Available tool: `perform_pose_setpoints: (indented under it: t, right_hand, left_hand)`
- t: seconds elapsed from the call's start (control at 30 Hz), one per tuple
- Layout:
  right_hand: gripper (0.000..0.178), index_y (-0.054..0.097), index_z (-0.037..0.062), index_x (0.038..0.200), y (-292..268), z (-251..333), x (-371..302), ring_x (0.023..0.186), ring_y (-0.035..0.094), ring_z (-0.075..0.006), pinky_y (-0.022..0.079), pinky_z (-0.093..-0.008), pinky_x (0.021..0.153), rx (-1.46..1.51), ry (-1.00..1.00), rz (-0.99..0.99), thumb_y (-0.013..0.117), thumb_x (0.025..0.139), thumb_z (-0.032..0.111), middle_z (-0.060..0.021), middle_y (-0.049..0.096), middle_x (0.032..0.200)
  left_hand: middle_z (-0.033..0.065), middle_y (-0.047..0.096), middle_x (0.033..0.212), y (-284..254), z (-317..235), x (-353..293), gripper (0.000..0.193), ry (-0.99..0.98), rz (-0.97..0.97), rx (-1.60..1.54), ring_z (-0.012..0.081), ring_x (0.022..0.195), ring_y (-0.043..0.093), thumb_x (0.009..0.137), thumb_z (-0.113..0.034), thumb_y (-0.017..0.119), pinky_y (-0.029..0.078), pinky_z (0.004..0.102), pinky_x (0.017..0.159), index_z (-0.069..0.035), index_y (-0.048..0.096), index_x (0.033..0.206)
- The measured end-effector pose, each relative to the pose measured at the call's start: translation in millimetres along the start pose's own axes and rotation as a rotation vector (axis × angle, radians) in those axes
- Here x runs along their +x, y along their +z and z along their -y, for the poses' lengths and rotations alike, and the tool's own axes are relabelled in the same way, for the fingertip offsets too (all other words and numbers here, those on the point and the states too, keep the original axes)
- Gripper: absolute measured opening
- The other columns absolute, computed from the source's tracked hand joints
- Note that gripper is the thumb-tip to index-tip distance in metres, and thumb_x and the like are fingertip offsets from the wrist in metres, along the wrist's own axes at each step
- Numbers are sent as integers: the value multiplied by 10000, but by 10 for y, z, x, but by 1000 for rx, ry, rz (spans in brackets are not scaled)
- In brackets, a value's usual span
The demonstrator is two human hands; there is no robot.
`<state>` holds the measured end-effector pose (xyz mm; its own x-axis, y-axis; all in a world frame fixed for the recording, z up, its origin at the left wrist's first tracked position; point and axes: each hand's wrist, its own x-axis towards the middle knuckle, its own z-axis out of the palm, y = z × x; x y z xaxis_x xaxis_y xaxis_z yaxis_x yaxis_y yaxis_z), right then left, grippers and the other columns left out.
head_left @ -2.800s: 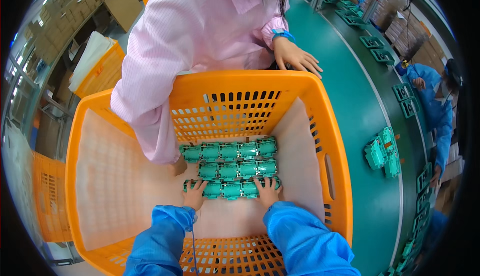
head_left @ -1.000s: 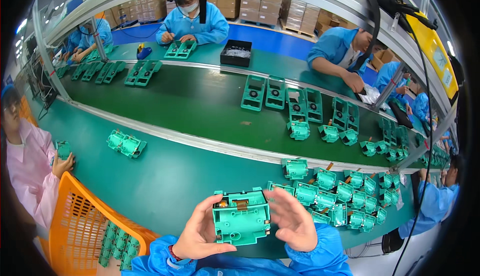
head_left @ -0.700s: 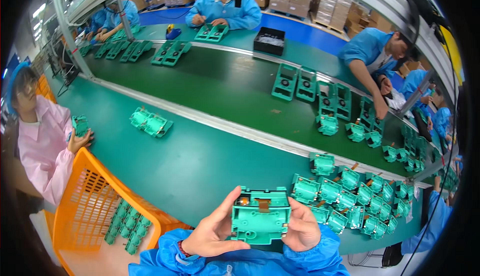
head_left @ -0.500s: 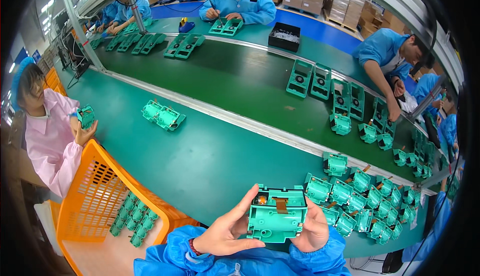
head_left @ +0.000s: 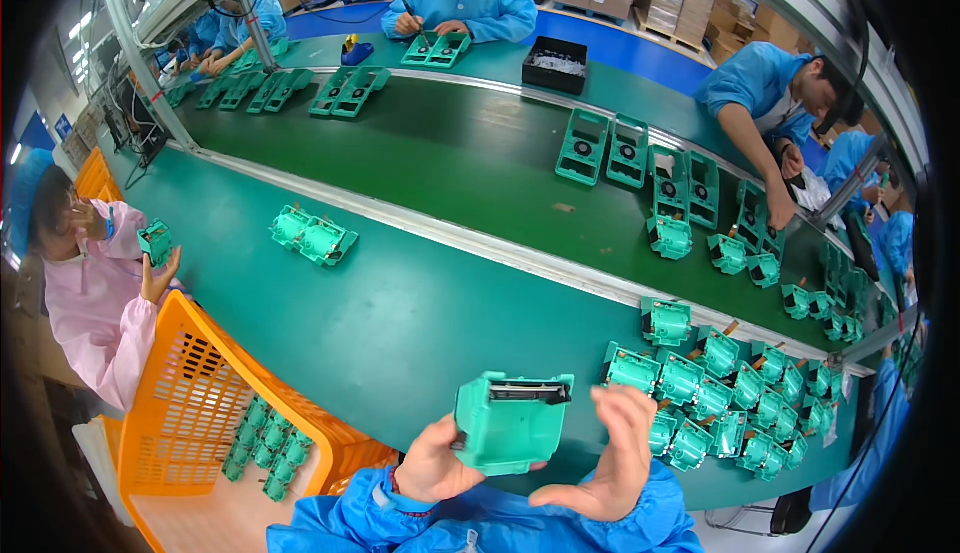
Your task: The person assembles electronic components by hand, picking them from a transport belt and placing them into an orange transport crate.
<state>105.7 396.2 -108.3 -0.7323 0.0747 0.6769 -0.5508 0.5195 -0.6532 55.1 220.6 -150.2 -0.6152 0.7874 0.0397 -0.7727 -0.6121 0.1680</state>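
A green plastic housing [head_left: 512,425] with a dark connector strip along its upper edge is held up in front of me. My left hand [head_left: 437,461] grips its left side, thumb on the near face and fingers partly hidden behind it. Just off its right side, my right hand [head_left: 612,453] is apart from the housing, fingers curved and thumb spread, with nothing in it. Right of that hand, several similar green housings [head_left: 680,378] stand grouped on the green table. Two more housings [head_left: 312,235] sit side by side farther off to the left.
An orange basket [head_left: 190,393] holding several housings stands at my left, near a co-worker in pink [head_left: 95,293] who holds one. Beyond a metal rail [head_left: 440,225] runs a green belt [head_left: 450,158] carrying green casings [head_left: 583,148]. Co-workers in blue sit across it; a black box [head_left: 555,65] stands there.
The housing has been turned, so a plain face now shows instead of the open inside. My right hand has let go of it and opened. The left hand, still holding it, has moved slightly left.
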Motion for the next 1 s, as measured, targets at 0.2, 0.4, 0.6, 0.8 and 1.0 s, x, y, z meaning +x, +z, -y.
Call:
perform_pose_setpoints:
  t: [0.2, 0.4, 0.6, 0.8, 1.0]
  right_hand:
    - [977, 376, -29, 1215, 46, -12, -57, 1080, 387, -349, 329, -459, 882, -112, 121, 205, 823, 465, 408, -159, 464, 1146]
    - [959, 359, -17, 1227, -53, 101, -41, 1086, 385, -357, 338, -462, 881, -107, 167, 243, 822, 488, 381, -164, 453, 1155]
    - [640, 466, 66, 1174, -811, -100, 333, 1021, 468, -331, 392, -420, 872, -354, 169, 718, 712, 639, 319, -145, 510, 1086]
    - [734, 445, 18, 1175, -1470, -2043, 905, 1066, 403, -328, 382, -390, 891, -940, 199, 459, 769, 563, 258, -147, 449, 1190]
    - [948, 383, 30, 1240, -1301, -2977, 1011, 1112, 353, -343, 336, -426, 934, -1022, 570, 613, 786, 474, 417, -115, 417, 1231]
  left_hand:
    - [147, 339, 1323, -173, 77, -74, 656, -114, -48, -246, 308, 1168, 384, 791, -345, 508, 319, 475, 952, -16, 282, 1312]
    - [303, 324, 1266, -233, 178, -62, 707, -112, -184, -642, 491, 1113, 371, 738, -460, 439, 264, 638, 906, -25, 331, 1284]
    - [139, 504, 1039, -305, -694, 132, 578, 637, -818, 1471, 293, 886, 528, 652, -238, 651, 436, 415, 814, -9, 479, 1154]
    - [224, 403, 1158, -849, -1051, 310, 627, 660, -1391, 2322, 352, 1005, 406, 642, -213, 706, 360, 427, 851, -54, 455, 1195]
    - [222, 351, 1210, -399, -793, 356, 650, 935, -1097, 2214, 368, 1129, 300, 674, -168, 699, 277, 455, 931, -39, 391, 1232]
